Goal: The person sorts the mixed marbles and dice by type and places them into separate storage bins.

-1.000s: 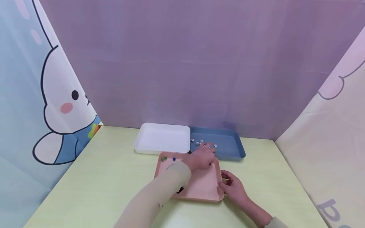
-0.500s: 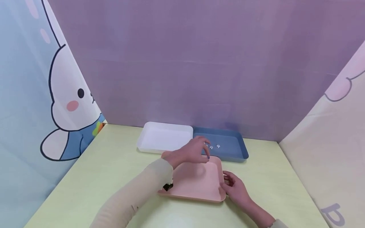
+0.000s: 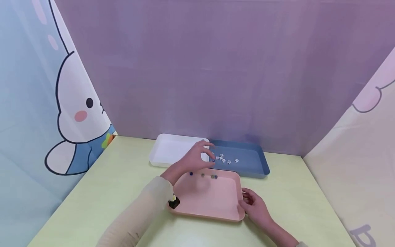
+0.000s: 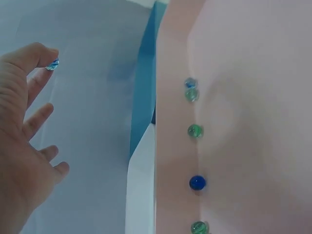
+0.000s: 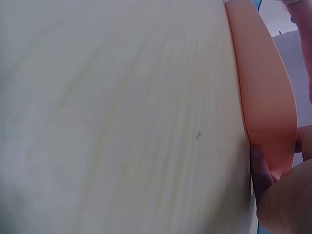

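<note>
My left hand (image 3: 195,157) hovers above the far edge of the pink tray (image 3: 213,199), near where the white and blue trays meet. Its thumb and index finger pinch a clear-and-blue glass marble (image 4: 52,64); the other fingers are spread. Along the far wall inside the pink tray lie several marbles, among them a dark blue marble (image 4: 197,183) and a green marble (image 4: 195,130). At the tray's right side, my right hand (image 3: 257,209) grips the wall, thumb on one side and fingers on the other.
Behind the pink tray stand a white tray (image 3: 172,149) at left and a blue tray (image 3: 251,157) at right. Several white dice (image 3: 229,162) lie in the blue tray. A purple cloth backdrop (image 3: 197,68) rises behind them on the pale yellow table (image 3: 92,192).
My left hand has picked up a marble from the pink tray's far right corner, then lifted it and moved left. The right hand keeps its hold on the tray.
</note>
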Demonstrator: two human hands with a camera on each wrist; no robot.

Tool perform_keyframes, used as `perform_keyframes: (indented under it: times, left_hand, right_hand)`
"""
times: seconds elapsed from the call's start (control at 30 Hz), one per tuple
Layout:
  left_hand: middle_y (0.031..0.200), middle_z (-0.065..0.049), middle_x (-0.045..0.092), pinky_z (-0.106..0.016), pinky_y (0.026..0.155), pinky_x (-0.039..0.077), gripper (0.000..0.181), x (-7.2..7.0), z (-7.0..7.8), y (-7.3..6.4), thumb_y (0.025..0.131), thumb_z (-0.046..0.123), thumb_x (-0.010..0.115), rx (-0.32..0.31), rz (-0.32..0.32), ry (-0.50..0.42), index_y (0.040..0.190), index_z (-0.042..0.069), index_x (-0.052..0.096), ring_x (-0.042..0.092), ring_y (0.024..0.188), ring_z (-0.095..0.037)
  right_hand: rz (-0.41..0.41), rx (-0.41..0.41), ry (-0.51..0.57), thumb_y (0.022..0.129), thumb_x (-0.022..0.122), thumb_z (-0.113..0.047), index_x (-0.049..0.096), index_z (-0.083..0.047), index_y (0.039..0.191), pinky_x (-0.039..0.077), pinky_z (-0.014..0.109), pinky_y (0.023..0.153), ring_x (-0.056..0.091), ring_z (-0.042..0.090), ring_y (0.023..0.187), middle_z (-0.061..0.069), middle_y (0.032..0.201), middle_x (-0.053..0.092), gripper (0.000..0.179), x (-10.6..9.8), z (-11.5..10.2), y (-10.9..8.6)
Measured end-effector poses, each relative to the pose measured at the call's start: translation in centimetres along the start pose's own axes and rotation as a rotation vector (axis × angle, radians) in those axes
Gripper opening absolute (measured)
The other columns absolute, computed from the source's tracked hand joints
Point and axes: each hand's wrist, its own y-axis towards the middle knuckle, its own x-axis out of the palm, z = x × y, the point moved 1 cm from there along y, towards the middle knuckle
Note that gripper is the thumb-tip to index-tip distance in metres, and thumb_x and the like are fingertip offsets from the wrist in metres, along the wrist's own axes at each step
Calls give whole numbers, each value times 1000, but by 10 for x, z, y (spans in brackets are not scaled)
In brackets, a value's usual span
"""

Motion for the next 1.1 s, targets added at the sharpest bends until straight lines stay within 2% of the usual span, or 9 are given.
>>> perform_keyframes:
  times: [0.27,0.4,0.73,0.9,1.1]
  left_hand:
    - [147,-1,44,-55,110,25,7,-11,-29,9,82,25,78,-128,191,-199,86,19,78,25,142,-22]
    - [146,-2,45,-56,110,24,8,-9,-43,14,82,24,78,-163,240,-256,87,17,78,26,142,-23]
    - [145,-4,47,-54,111,26,12,7,-73,24,81,24,79,-235,247,-324,89,15,78,29,140,-25]
    - [145,-4,47,-54,112,24,13,11,-86,27,80,26,80,-294,241,-329,89,17,78,29,140,-25]
    - [146,-9,45,-53,113,21,11,14,-95,29,80,23,80,-309,221,-310,89,16,79,28,140,-27]
  right_hand:
    - [-11,-13,16,87,67,3,57,3,129,54,24,77,63,27,100,16,112,65,44,3,3,2]
    - [-16,-9,10,87,67,3,55,3,131,54,23,77,62,27,101,17,114,64,45,2,3,3]
    - [-7,-17,37,87,67,3,53,5,133,54,23,76,63,28,101,21,116,63,48,-3,2,3]
    - [-6,2,45,87,68,3,55,3,132,55,25,72,63,26,98,18,111,65,47,-2,5,3]
    - [1,4,46,86,69,2,57,2,130,55,25,73,63,24,96,15,108,66,46,-1,9,5]
